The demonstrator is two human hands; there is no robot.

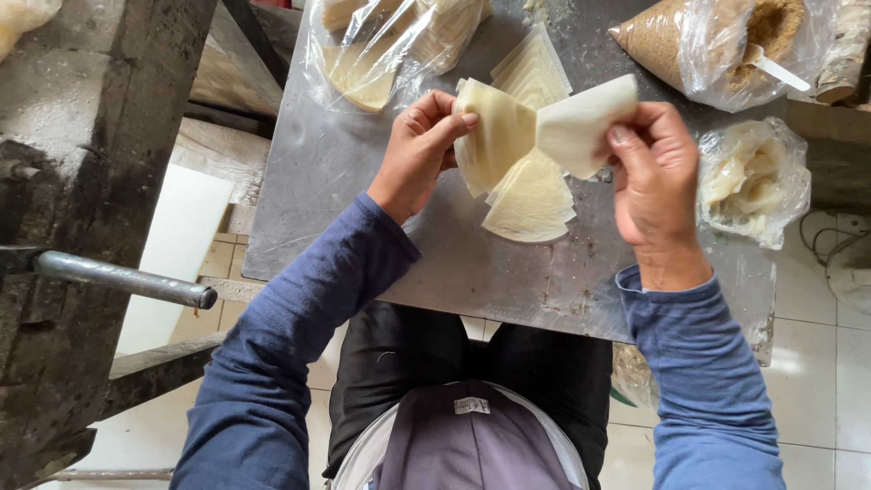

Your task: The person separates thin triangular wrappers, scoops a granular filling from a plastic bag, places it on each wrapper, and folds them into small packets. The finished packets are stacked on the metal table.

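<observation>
My left hand (419, 150) pinches the edge of a thin, pale yellow fan-shaped pastry sheet (494, 136) held above a metal table (336, 181). My right hand (655, 172) grips the other end, a whiter folded flap (581, 127) of the same sheet. Below the hands lie two fanned stacks of similar sheets, one nearer me (531, 204) and one farther (533, 71). Both arms wear blue long sleeves.
A clear bag of more sheets (381, 45) lies at the table's far left. At far right sits a bag of brown crumbs (726, 41) with a white scoop. A bag of pale dough scraps (753, 177) rests right. A metal pipe (127, 279) juts out at left.
</observation>
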